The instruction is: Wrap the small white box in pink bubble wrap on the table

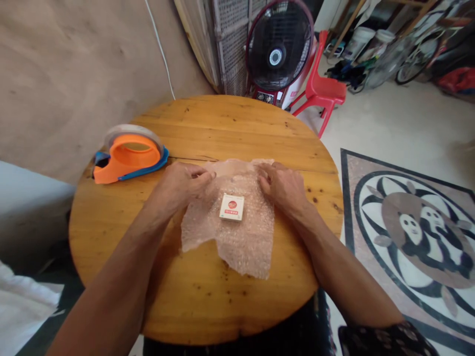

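On the small white box [232,208], a round red emblem and a red band with pale characters beneath it are printed; the writing is too small to be read. The box is laid label up near the middle of a pinkish, rough-edged sheet of bubble wrap [248,249], which is spread flat on the counter. The sheet's far left corner is pinched between the thumb and fingers of the left hand [185,182], and its far right corner is gripped by the bent fingers of the right hand [285,187]; the box is touched by neither. To the left, an orange and blue tape dispenser [118,162] fitted with a tape roll [129,129] is stood near the rim.

The round counter [185,301] is made of varnished yellow-brown planks, marked by dark knots and seams. It is bordered on the left by a brownish wall [74,64]. Beyond the far rim are seen a dark-red fan [280,47] and a red plastic chair [326,90]. On the pale floor, two pandas are pictured in a framed round design [428,232]; farther back, buckets [358,42] and a bicycle [419,57] are kept.
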Demonstrator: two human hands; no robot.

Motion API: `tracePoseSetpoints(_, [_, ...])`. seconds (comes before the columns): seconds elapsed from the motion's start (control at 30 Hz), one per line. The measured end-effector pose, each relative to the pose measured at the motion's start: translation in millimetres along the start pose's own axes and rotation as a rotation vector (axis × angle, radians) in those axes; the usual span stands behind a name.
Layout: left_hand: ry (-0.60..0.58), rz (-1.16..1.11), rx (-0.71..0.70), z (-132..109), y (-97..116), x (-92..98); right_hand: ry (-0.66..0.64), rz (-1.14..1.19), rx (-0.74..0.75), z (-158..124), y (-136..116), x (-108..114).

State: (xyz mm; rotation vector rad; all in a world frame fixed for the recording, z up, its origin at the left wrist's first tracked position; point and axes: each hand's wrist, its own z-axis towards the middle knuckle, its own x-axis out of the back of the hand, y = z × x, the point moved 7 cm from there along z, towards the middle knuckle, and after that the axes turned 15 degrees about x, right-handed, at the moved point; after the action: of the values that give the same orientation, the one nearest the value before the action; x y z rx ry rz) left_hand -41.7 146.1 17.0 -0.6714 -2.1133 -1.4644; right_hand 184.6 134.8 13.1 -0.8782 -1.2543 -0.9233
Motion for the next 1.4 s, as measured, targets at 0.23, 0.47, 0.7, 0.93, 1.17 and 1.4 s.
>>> tracePoseSetpoints(0.23, [-0.343, -0.462, 0.177, -10, 4, -11.5, -0.026, -0.004, 0.049, 1, -3, -4])
tracePoseSetpoints(0.47, [-0.327, -0.223, -0.138, -14, 16, -26.3, 0.035, -0.034, 0.173, 4, -11, -1])
tracePoseSetpoints(0.7, [-0.226, 0.109, -0.539, -11, 23, -44.5, 0.039, -0.037, 0.172, 4, -8, -2])
tracePoseSetpoints(0.93, [-0.167, 0.198, -0.726, -9, 20, -55.4, 0.042, -0.048, 0.144, 7, -1, -3])
tracePoseSetpoints(1.17, [-0.124, 0.283, -0.758, -10, 22, -58.1, 0.094, -0.005, 0.129, 2, 1, 4])
tracePoseSetpoints(1.4, [-0.099, 0.351, -0.761, -8, 23, -62.5, 0.252, 0.623, 0.303, -10, -17, 35])
